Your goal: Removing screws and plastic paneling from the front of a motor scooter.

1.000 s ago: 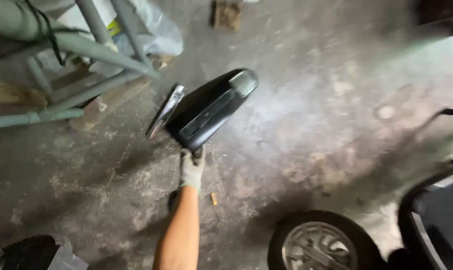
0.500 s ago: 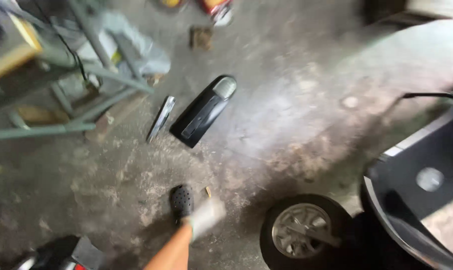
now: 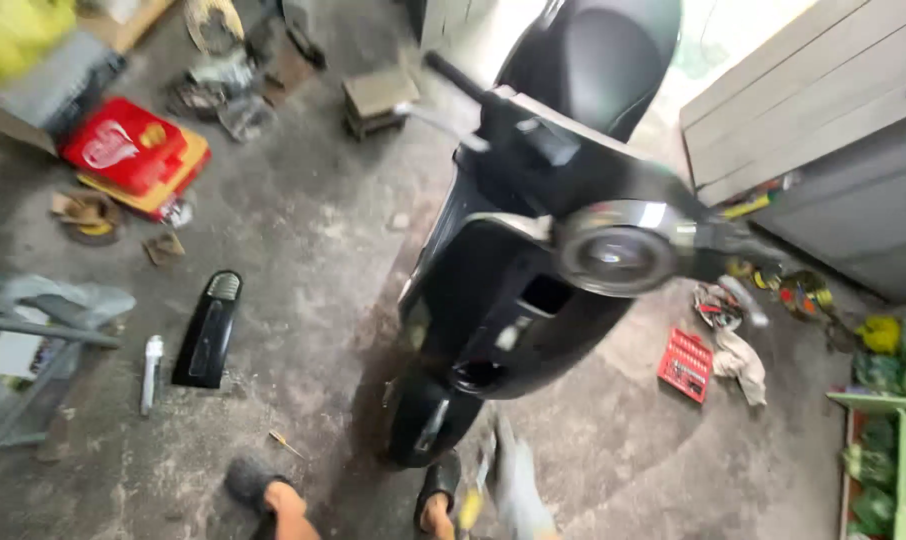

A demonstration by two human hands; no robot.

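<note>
A black scooter [image 3: 533,300] stands in front of me with its round headlight [image 3: 613,250] facing the camera. On the concrete floor to its left lies a black body panel [image 3: 208,330], with a slim chrome strip [image 3: 151,372] beside it. My right hand [image 3: 518,485], in a grey glove, shows as a blur at the bottom edge near the scooter's front wheel [image 3: 428,425]. A blurred yellowish object [image 3: 470,500] sits next to it, and whether the hand holds it is unclear. My left hand is out of view. My two feet [image 3: 263,490] appear at the bottom.
A small screwdriver [image 3: 283,443] lies by my left foot. A red box [image 3: 133,150] and scrap sit at back left, a metal frame [image 3: 33,340] at left. A red socket tray [image 3: 685,362], rags [image 3: 741,360], grey cabinet [image 3: 833,160] and green shelf [image 3: 888,450] are at right.
The gloved hand held the black panel up, then let it go on the floor beside the chrome strip. My view has since swung right and up onto the scooter.
</note>
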